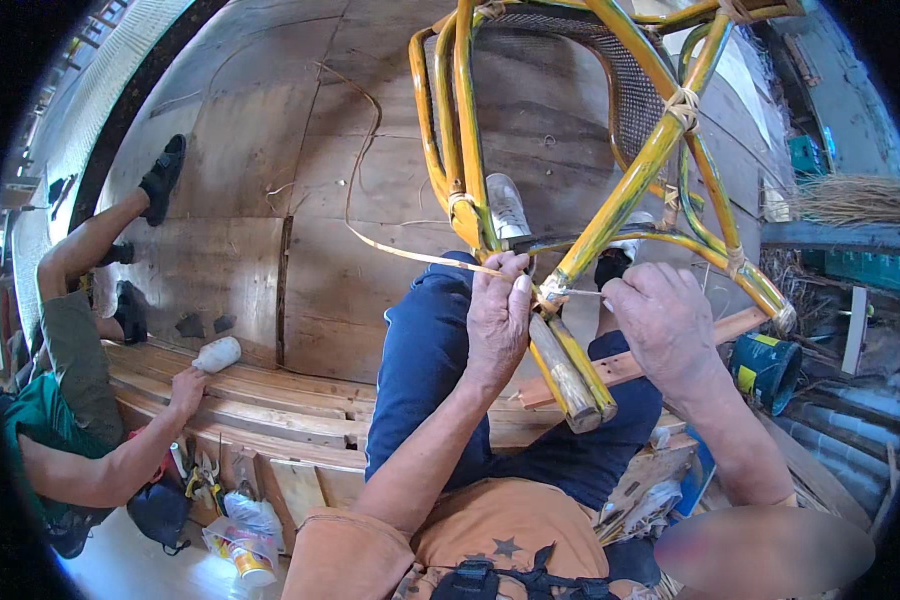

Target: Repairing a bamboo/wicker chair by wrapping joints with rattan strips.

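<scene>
1. The yellow, dark-streaked pole chair frame (620,205) leans over the person's lap, its near joint between the hands. The left hand (500,310) pinches a long, pale, flat cane strip (410,252); the right hand (665,315) is curled closed on a thin pale length (585,292).
2. If either hand slackened, the pale binding (552,290) at the joint could loosen.
3. The strip's far end trails over the brown plywood floor (230,200) and could twist or snag if tugged.
4. A hard pull rightward might rock the frame, apparently steadied by the lap.
5. The right fingertips are hidden; whether they hold cane or a tool, I cannot tell.
6. The joint's underside is out of sight, and the far edge cuts off the frame.
</scene>
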Demonstrator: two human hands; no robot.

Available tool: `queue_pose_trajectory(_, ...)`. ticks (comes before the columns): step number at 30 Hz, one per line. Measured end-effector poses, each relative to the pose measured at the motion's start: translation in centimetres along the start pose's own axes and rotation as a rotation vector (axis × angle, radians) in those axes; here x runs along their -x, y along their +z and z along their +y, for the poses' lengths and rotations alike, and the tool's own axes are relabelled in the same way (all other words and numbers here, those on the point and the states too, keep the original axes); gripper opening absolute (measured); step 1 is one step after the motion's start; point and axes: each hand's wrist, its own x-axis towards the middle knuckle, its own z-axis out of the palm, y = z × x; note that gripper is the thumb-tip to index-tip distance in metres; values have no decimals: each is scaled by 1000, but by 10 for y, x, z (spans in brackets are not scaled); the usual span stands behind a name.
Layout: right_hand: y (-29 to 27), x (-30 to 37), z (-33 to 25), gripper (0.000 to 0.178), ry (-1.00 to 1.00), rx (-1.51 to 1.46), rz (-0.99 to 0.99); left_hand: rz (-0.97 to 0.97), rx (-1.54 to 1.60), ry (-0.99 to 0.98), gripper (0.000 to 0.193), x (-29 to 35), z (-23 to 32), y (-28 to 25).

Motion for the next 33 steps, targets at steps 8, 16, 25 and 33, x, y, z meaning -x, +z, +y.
queue_pose_trajectory(8, -9, -28, -19, 10, -77, 158, -154, 4, 39, -26, 25, 1, 1, 0)
queue_pose_trajectory(16, -10, -44, -13, 8, -118, 11, -283, 22, 107, -70, 24, 2, -1, 2)
queue_pose_trajectory(25, -21, -25, -1, 10, 75, -161, -465, -6, 160, -124, 22, 2, -6, 3)
queue_pose_trajectory(33, -91, 101, 26, 8, 1086, -464, 329, -221, 242, -415, 28, -9, -10, -2)
